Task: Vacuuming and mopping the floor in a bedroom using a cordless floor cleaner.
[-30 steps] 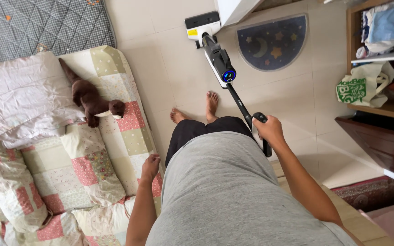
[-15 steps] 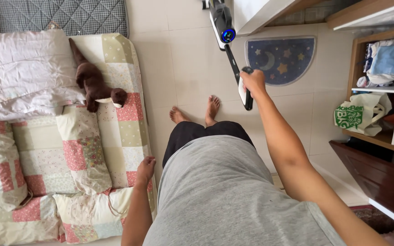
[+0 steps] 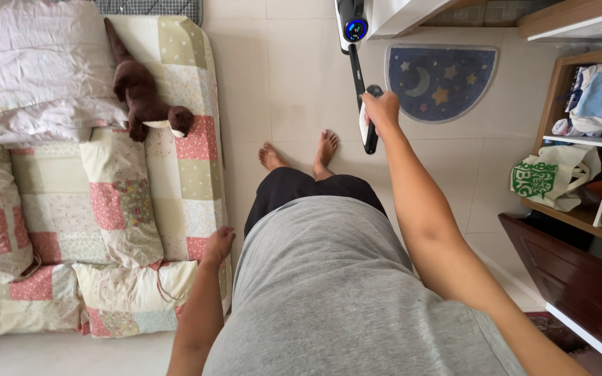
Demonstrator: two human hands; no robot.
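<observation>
Seen from above, a person in a grey shirt and black shorts stood barefoot on a pale tiled floor [image 3: 294, 83]. Nearest, the left hand [image 3: 217, 245] hung at the person's side with fingers loosely curled, holding nothing, just beside the edge of a patchwork quilt [image 3: 189, 174] spread over a low bed. The two hands were well apart. Farther out, the right arm reached forward, and the right hand [image 3: 381, 111] was wrapped tightly around the black handle of an upright stick vacuum cleaner [image 3: 354, 42]. The vacuum's shaft ran away from the hand to a body with a glowing blue ring at the top edge of the view; its floor head was out of sight. Beside it lay a half-round blue mat [image 3: 440, 80] with moon and stars. A brown plush toy [image 3: 144, 97] rested on the quilt. Wooden shelves [image 3: 580, 216] at right held folded clothes and a green-printed bag [image 3: 548, 177].
</observation>
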